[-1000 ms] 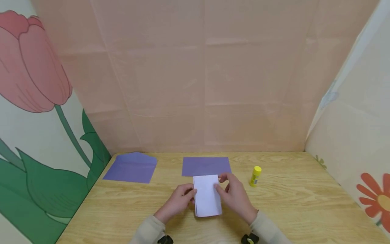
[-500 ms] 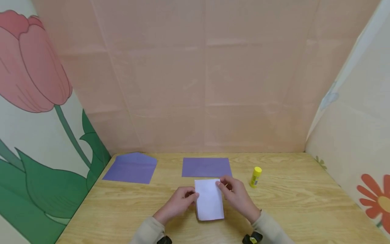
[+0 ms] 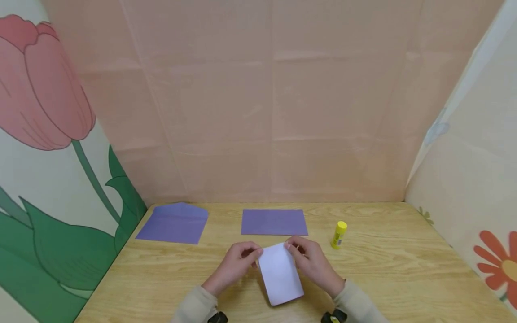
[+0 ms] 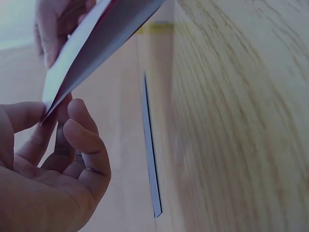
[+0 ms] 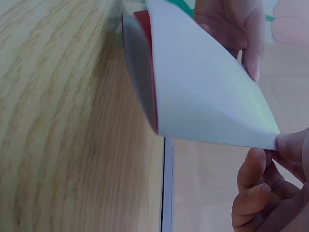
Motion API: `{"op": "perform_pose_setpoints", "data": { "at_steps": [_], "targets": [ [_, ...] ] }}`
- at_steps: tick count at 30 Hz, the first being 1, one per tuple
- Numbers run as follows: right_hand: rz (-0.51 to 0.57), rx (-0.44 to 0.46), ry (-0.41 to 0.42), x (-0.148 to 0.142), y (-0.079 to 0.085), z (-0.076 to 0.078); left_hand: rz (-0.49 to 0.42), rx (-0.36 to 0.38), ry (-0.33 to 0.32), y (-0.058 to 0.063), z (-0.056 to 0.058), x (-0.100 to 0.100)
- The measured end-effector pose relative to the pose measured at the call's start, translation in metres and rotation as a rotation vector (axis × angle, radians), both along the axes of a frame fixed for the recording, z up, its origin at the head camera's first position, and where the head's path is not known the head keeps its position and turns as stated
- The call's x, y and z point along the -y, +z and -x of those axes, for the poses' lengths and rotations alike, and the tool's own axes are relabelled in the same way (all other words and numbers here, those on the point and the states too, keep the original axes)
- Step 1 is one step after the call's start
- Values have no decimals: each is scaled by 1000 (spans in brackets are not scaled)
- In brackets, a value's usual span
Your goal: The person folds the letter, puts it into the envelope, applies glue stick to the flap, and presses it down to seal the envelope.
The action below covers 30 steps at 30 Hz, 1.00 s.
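Note:
A folded white paper card [image 3: 280, 276] hangs between my hands, its lower end swung toward me and to the right. My left hand [image 3: 236, 264] pinches its upper left corner between thumb and fingers. At the upper right corner my right hand [image 3: 315, 262] has the same kind of pinch. In the right wrist view the card [image 5: 207, 92] gapes at its lower end, and red [image 5: 145, 31] shows between its white layers. Seen from the left wrist, the folded layers [image 4: 104, 46] stand apart, tilted above the wooden table.
A purple envelope [image 3: 171, 226] with its flap raised lies at the table's back left. Behind the card is a flat purple rectangle [image 3: 274, 222], probably paper or another envelope. A yellow glue stick [image 3: 339, 235] stands to the right on the wooden table [image 3: 404, 269].
The card has come nearer to me and tilted, its lower end shifting right. My left hand has gone from the middle of the card's left edge to its upper left corner.

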State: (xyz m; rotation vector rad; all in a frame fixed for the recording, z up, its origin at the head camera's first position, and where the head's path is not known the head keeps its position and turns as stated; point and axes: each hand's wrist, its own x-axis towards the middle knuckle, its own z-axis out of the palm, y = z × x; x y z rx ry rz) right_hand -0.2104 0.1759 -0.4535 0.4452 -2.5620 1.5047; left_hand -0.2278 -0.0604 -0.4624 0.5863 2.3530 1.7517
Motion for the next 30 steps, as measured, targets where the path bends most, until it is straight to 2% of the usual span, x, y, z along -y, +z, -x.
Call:
{"op": "perform_pose_setpoints", "data": {
  "at_steps": [5,9,12,15,20,24,30],
  "targets": [
    [-18,-29,-10,1,0,1,2,-21,17,0,0,1],
    [-45,-32,-34,2,0,1,11,-37,56,1,0,2],
    [-75,-16,-37,2,-1,1,14,-34,87,2,0,3],
    [-90,-38,-20,1,-3,1,-3,-17,93,3,-1,4],
    [-111,-113,21,-1,-2,2,13,-29,68,4,0,3],
    [-146,-131,75,1,1,1,60,-84,28,4,2,0],
    [-205,-133,174,6,2,-1,36,-91,-34,7,0,-8]
  ]
}}
